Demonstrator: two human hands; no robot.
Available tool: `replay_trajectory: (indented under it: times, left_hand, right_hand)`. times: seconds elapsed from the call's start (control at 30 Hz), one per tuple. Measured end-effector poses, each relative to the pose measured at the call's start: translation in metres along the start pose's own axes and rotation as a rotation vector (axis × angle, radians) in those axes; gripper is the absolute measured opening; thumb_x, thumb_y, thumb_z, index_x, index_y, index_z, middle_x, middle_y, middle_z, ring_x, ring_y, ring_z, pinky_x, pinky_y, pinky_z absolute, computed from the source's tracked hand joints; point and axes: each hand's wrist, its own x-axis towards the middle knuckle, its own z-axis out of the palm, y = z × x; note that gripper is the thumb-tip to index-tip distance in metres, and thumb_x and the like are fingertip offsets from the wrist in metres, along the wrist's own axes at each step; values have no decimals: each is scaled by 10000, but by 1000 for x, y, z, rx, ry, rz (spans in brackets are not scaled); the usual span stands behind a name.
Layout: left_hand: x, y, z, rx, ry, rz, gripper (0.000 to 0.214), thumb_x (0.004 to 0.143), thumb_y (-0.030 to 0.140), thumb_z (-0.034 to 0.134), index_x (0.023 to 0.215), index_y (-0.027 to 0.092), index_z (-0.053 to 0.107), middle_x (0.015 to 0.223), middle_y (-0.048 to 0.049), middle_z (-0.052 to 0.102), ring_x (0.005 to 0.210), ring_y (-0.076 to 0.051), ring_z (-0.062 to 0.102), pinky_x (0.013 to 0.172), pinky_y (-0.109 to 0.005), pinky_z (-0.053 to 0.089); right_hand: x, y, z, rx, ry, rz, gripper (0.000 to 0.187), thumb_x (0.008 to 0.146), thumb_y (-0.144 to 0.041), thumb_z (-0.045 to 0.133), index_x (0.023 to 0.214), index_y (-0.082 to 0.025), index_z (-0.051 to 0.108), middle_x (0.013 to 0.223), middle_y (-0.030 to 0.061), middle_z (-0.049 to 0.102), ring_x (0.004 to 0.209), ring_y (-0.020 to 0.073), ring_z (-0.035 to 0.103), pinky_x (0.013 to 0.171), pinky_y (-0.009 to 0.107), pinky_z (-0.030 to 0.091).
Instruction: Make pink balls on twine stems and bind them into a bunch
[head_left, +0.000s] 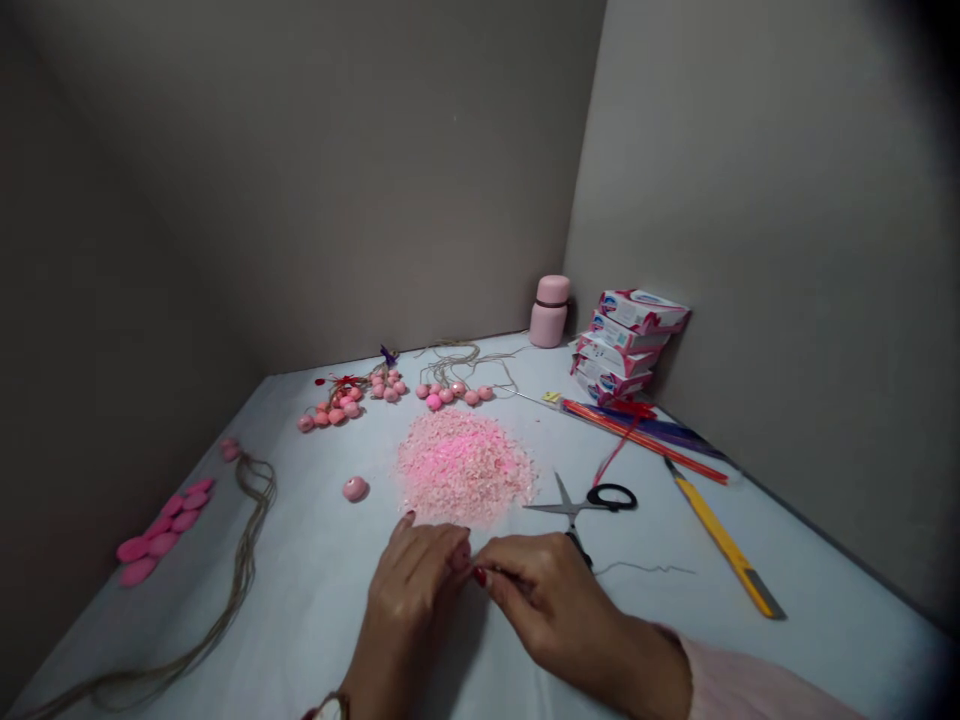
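Near the front of the white table, my left hand point(416, 570) is closed around a small pink ball point(460, 556), mostly covered by the fingers. My right hand point(547, 590) pinches a thin strand right beside the ball, its fingertips almost touching it. A length of thin string point(652, 568) comes out from behind that hand and lies to the right. Just beyond both hands is a heap of pink shavings point(465, 465). Scissors point(574, 507) lie partly open next to my right hand. One loose pink ball point(355, 488) rests left of the heap.
Pink balls on cords point(450, 393) lie at the back. A twine bundle point(244, 560) and pink oval pieces point(161, 540) are on the left. To the right lie a yellow cutter point(724, 540) and red sticks point(645, 440). Stacked boxes point(626, 345) and a pink flask point(549, 312) stand behind.
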Motion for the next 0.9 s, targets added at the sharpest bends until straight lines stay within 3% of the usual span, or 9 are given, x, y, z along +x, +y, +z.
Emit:
replay_trajectory:
  times: [0.4,0.9]
  left_hand:
    - [1,1,-2,12,-50,33,202,813,66,567,985,156,513,815,-48,699,739,-184,649,913,-424,360]
    - [0,3,-1,55,11,30,194,812,45,550,974,151,531,838,-54,712,765,-186,655,946,-407,292]
  right_hand:
    - [0,0,1,-8,27,-56,186,834,-119,418,724,-180,555,645,-8,590,588,118,533,552,222,329]
    - [-2,-2,3,-36,45,-78,177,831,-122,414,721,-180,540,657,-3,585,606,119,535,565,226,333]
